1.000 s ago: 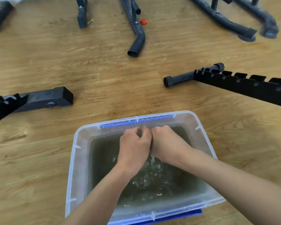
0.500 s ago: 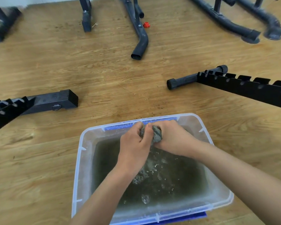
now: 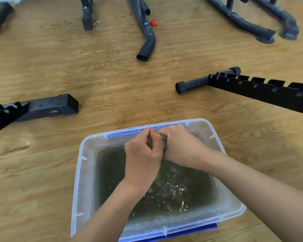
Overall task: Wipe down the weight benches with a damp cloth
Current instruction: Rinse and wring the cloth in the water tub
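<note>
A clear plastic tub point(image 3: 85, 172) of murky water sits on the wooden floor in front of me. Above its far half, my left hand point(image 3: 143, 154) and my right hand point(image 3: 180, 145) are pressed together, both fists closed around a dark grey wet cloth point(image 3: 150, 143). Only a sliver of the cloth shows between the fingers. The water below is rippled and splashed with drops. Black bench frame parts lie on the floor: a notched bar point(image 3: 262, 89) at the right and a square-ended bar point(image 3: 47, 107) at the left.
Further back stand dark tubular legs point(image 3: 147, 42) and curved feet point(image 3: 248, 27) of gym equipment. A small red cap point(image 3: 153, 23) lies by the middle leg. A blue lid point(image 3: 191, 232) sticks out under the tub's near edge. Bare wooden floor point(image 3: 112, 81) lies between.
Both hands lifted slightly out of the water and closed tighter on the cloth; less of it shows than half a second ago. Drops fall into the tub.
</note>
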